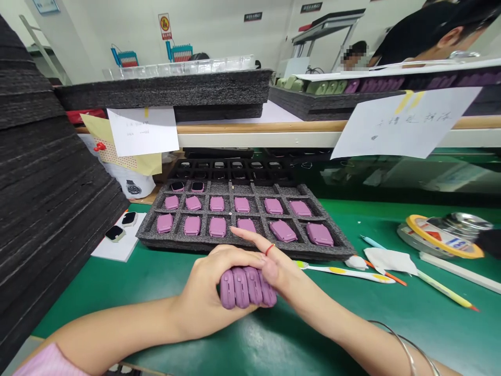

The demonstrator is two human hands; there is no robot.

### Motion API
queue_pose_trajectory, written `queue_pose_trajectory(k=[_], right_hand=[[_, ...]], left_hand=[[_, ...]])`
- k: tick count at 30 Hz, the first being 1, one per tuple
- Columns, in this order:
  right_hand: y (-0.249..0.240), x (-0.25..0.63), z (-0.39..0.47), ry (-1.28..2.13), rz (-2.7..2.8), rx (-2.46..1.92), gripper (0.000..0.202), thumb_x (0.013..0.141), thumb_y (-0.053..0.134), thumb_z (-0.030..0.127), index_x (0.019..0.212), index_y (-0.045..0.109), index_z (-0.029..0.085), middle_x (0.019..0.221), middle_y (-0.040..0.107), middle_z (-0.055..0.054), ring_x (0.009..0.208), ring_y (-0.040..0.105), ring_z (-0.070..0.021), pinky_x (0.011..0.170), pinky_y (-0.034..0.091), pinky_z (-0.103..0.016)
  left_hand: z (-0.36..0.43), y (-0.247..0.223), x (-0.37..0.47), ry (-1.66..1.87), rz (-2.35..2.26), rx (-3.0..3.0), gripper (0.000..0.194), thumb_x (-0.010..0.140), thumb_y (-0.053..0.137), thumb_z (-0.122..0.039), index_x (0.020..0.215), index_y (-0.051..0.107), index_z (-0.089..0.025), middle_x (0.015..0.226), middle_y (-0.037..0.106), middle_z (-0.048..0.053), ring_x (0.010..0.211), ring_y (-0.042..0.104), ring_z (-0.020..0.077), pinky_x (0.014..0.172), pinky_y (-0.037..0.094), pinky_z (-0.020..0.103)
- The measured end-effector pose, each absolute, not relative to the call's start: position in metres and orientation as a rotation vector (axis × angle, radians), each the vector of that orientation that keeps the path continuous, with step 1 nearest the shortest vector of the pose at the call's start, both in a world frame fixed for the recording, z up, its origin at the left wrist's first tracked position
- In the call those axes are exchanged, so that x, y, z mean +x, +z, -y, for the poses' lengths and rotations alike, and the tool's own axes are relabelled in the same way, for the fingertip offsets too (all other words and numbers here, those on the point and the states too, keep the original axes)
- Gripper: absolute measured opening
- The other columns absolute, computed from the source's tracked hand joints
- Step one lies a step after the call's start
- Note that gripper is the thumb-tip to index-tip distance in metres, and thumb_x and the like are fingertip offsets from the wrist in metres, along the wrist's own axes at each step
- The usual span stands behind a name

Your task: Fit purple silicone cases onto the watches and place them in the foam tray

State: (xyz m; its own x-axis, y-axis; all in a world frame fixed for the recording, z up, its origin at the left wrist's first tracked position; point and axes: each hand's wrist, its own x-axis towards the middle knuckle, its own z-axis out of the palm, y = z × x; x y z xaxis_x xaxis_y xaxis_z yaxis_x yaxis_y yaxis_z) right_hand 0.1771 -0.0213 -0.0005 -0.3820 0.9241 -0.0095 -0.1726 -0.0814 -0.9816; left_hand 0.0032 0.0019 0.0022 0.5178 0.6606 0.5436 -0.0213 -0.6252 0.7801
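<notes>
My left hand (201, 295) is wrapped round a row of several purple watch cases (247, 288), pressed side by side above the bench. Against the right end of that row rests my right hand (282, 267), its thumb on the cases and its index finger stretched toward the tray; its other fingers are mostly hidden. Just beyond both hands lies a black foam tray (242, 247) with compartments. Purple watch cases (192, 225) sit one per compartment in its two near rows. Two dark-faced watches (198, 186) are in the far row at left, beside bare compartments.
Stacked black foam sheets (50, 183) rise at left, near two pale watches (115, 233) on white paper. A toothbrush (348, 272), pens and a metal-lidded container (442, 235) lie at right. A shelf (254, 140) spans behind the tray. Another person (418, 36) is beyond it.
</notes>
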Motion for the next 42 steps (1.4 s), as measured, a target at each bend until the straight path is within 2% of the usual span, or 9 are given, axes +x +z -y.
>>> queue_pose_trajectory(k=[4,10,16,18,21,24,32,38,42], right_hand=[[0.001,0.167,0.026,1.45,1.33,-0.961,0.113,0.057,0.095,0.039,0.151,0.033,0.023,0.137,0.063,-0.014,0.123,0.064,-0.0302,0.102,0.055,-0.043],[0.003,0.172,0.028,0.837,1.683,-0.925,0.116,0.072,0.085,0.017,0.16,0.013,0.038,0.111,0.075,0.0,0.102,0.073,-0.0222,0.097,0.058,-0.038],[0.003,0.178,0.022,0.389,2.112,-0.89,0.086,0.088,0.067,0.013,0.159,0.02,0.028,0.132,0.064,-0.011,0.122,0.061,-0.0257,0.107,0.051,-0.045],[0.011,0.183,0.022,0.481,2.065,-0.915,0.081,0.083,0.076,0.018,0.151,0.032,0.027,0.134,0.061,-0.01,0.124,0.06,-0.0241,0.106,0.052,-0.04],[0.026,0.191,0.023,0.502,1.951,-0.919,0.037,0.08,0.079,0.018,0.108,0.058,0.027,0.115,0.064,-0.004,0.115,0.063,-0.0201,0.094,0.056,-0.03],[0.036,0.194,0.022,0.5,1.944,-0.938,0.018,0.08,0.079,0.016,0.08,0.062,0.023,0.103,0.06,-0.003,0.102,0.066,-0.0178,0.082,0.058,-0.025],[0.038,0.2,0.02,0.473,1.654,-0.922,0.012,0.093,0.068,0.024,0.083,0.063,0.025,0.086,0.067,0.0,0.085,0.068,-0.0131,0.073,0.057,-0.021],[0.04,0.197,0.03,0.203,2.048,-0.875,0.016,0.081,0.082,0.022,0.089,0.068,0.023,0.119,0.066,-0.008,0.113,0.064,-0.023,0.098,0.054,-0.035],[0.041,0.19,0.024,0.333,1.78,-0.9,0.011,0.086,0.074,0.016,0.08,0.068,0.023,0.095,0.071,-0.002,0.095,0.069,-0.0158,0.084,0.057,-0.028]], left_hand=[[-0.002,-0.005,0.003,1.141,-0.428,2.049,0.032,0.086,0.073,-0.027,0.116,0.065,-0.025,0.116,0.07,0.008,0.115,0.065,0.0248,0.103,0.051,0.04],[0.001,-0.005,0.005,0.958,-0.575,1.679,0.124,0.049,0.099,-0.037,0.15,0.028,-0.032,0.152,0.039,0.015,0.145,0.036,0.0364,0.115,0.038,0.052],[-0.001,0.005,0.012,0.605,-0.587,0.889,0.052,0.071,0.086,-0.05,0.104,0.066,-0.016,0.095,0.07,0.008,0.086,0.07,0.0199,0.079,0.056,0.031],[-0.002,0.004,0.012,0.61,-0.558,0.757,0.051,0.072,0.085,-0.051,0.104,0.067,-0.016,0.091,0.072,0.008,0.076,0.071,0.0178,0.073,0.057,0.029],[-0.004,0.001,0.01,0.633,-0.513,0.646,0.051,0.07,0.085,-0.052,0.102,0.071,-0.016,0.092,0.074,0.008,0.074,0.072,0.0171,0.067,0.059,0.026],[-0.006,-0.002,0.009,0.638,-0.483,0.576,0.046,0.071,0.086,-0.048,0.099,0.074,-0.014,0.09,0.074,0.006,0.068,0.069,0.0115,0.059,0.058,0.018],[-0.007,-0.006,0.008,0.618,-0.397,0.549,0.048,0.07,0.086,-0.051,0.102,0.075,-0.017,0.092,0.077,0.009,0.076,0.075,0.0169,0.043,0.045,0.011],[-0.007,-0.009,0.007,0.59,-0.359,0.552,0.047,0.07,0.085,-0.055,0.097,0.074,-0.017,0.077,0.074,0.006,0.049,0.06,0.0053,0.042,0.04,0.01],[-0.008,-0.009,0.007,0.598,-0.387,0.55,0.046,0.07,0.086,-0.052,0.096,0.074,-0.016,0.083,0.074,0.006,0.066,0.069,0.0117,0.041,0.038,0.01]])
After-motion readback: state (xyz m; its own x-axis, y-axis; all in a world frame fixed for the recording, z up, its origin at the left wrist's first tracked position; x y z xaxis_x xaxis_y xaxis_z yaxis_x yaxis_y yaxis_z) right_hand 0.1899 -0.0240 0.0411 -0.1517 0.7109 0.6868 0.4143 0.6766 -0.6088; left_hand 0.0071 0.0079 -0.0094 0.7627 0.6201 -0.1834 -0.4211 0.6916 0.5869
